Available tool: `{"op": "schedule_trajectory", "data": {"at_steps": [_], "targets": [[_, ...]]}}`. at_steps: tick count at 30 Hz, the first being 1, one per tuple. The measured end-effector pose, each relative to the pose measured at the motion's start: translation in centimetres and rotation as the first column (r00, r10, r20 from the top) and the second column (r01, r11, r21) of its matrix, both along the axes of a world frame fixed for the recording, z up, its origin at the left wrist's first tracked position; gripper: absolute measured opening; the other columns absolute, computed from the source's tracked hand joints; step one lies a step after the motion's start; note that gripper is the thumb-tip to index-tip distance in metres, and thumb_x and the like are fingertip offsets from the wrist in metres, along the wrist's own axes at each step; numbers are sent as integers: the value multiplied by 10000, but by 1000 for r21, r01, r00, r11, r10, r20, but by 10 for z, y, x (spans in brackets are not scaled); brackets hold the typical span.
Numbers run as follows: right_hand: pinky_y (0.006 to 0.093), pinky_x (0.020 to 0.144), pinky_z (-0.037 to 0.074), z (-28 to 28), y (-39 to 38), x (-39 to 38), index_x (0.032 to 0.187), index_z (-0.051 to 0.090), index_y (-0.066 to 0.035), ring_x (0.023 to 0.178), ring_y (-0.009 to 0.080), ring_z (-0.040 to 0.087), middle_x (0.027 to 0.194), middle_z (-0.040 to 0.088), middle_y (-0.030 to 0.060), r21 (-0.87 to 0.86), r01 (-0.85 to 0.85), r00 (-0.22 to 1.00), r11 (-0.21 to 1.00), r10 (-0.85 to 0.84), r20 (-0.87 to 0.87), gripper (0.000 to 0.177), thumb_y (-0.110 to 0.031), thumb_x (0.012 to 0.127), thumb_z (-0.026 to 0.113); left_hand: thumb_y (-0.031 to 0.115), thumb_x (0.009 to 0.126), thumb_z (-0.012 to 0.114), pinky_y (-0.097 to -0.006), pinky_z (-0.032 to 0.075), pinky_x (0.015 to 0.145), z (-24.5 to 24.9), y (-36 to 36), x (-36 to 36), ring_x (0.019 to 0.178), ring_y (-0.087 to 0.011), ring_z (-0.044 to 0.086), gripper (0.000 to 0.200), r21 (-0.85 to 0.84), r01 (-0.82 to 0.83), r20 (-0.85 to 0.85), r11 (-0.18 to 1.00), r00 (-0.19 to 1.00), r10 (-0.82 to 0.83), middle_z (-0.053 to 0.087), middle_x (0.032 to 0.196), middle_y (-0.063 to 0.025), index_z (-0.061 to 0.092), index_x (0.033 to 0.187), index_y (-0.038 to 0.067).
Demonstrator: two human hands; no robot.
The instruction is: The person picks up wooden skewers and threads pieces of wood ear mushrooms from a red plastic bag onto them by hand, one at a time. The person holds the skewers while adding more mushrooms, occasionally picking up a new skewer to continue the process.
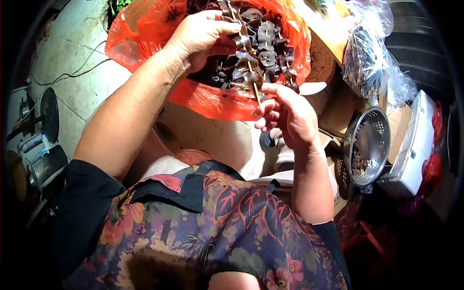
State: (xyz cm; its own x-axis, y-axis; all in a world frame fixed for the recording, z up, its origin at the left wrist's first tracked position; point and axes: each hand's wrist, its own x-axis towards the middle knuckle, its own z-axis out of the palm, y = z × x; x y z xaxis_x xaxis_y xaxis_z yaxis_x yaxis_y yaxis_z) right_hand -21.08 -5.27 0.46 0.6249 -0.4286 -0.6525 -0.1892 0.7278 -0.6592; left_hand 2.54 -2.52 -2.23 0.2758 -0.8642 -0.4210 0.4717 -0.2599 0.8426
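Observation:
Dark, glossy pieces are threaded on a thin wooden skewer [250,72], held at a slant over a red plastic bag [208,100]. My left hand [200,38] grips the pieces near the skewer's upper end, thumb and fingers closed. Around the bare lower end of the stick, my right hand [289,113] pinches with thumb and fingers. Inside the open bag lie more dark pieces [212,72], and beside the held one rests another loaded skewer [266,46].
To the right stand a metal colander [369,147], a white foam box [413,145] and a clear plastic bag of thin sticks [365,63]. Cables [72,75] cross the tiled floor at left, near a black fan-like object [49,114].

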Motion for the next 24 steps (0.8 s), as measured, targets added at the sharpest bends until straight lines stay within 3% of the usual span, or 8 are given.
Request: {"op": "schedule_trajectory", "data": {"at_steps": [3,5,8,10,14,17,21,24], "targets": [[246,556,488,2,0,1,1113,546,-6,619,180,624,797,613,116,-23,12,1000,1000,-12,-17,358,-299,916,485,109,810,637,-306,530,660,0,1,1,684,-147,612,126,-14,5,22,1000,1000,-4,624,816,-34,566,906,69],[237,554,485,0,0,2,1104,552,-5,618,168,618,802,615,103,-18,13,1000,1000,-13,-8,337,-273,903,515,113,841,609,-299,514,728,0,1,1,783,-125,610,163,1,38,25,999,999,-38,630,863,-17,576,994,68],[222,552,480,-8,3,4,1085,566,-6,611,143,602,808,618,73,-27,57,998,998,-57,8,301,-220,873,575,104,804,640,-306,529,671,-3,0,-3,686,-147,614,135,-3,37,-4,999,999,-37,621,798,-40,566,909,63],[212,539,457,-8,6,10,1005,598,-8,591,106,571,781,613,32,-38,111,994,993,-110,20,241,-167,830,643,116,818,627,-303,519,690,-2,1,-8,728,-141,616,168,0,94,-21,996,995,-94,630,838,-39,571,967,62],[206,515,400,-9,9,11,881,616,0,561,89,524,689,587,25,-150,27,999,988,-20,47,156,-143,825,645,147,835,624,-278,497,715,3,5,-20,787,-124,611,245,-4,130,-47,992,990,-130,633,897,-24,574,1062,71],[216,517,414,-5,11,10,884,612,13,557,92,515,687,586,34,-209,37,998,977,-27,51,149,-112,817,655,182,851,613,-274,493,728,6,2,-14,788,-118,609,233,-1,116,-28,993,993,-116,635,898,-22,582,1060,85],[228,490,429,-4,13,12,871,590,12,532,104,526,671,575,41,-161,58,997,985,-48,63,122,-88,817,635,223,901,540,-326,516,744,14,-2,-2,806,-177,630,225,83,-125,-319,989,937,146,647,908,-70,583,1061,71],[218,461,423,-6,15,12,839,575,-4,496,97,514,664,566,30,-140,24,998,990,-15,67,86,-77,815,614,194,910,524,-362,534,745,1,-7,9,832,-233,637,234,42,-187,-293,982,937,191,642,916,-120,568,1053,13]]}}
